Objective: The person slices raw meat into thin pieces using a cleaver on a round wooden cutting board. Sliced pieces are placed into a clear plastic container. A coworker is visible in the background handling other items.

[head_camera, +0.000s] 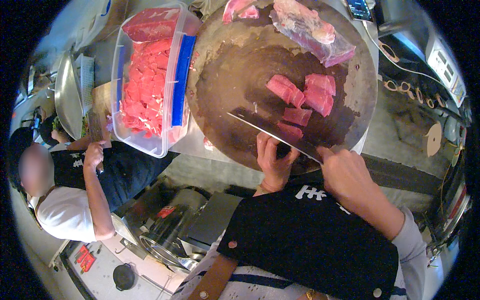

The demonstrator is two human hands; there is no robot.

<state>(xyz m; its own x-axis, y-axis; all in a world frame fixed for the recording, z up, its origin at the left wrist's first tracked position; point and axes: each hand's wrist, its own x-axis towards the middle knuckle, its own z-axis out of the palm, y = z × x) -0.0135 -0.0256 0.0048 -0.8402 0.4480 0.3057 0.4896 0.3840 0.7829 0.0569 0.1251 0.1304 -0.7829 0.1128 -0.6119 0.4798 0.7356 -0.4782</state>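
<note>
My right hand (339, 168) grips a cleaver (277, 131) whose blade slants over the near part of a round wooden chopping block (232, 67). Beside the blade, on its near side, my left hand (275, 157) has its fingers bent at the cutting edge; whether it holds meat is hidden. Just beyond the blade lie small pieces of red meat (297, 116), with more cut pieces (318, 93) a little farther off. A large slab of raw meat with pale fat (311, 33) rests at the block's far right, and fatty trimmings (240, 8) lie at its far edge.
Left of the block stands a clear plastic container (165, 146) with sliced red meat (146, 86) and a larger meat block (150, 24). Farther left, a co-worker (67, 210) holds a cleaver (95, 129). A phone (360, 10) with a white cable lies at the far right.
</note>
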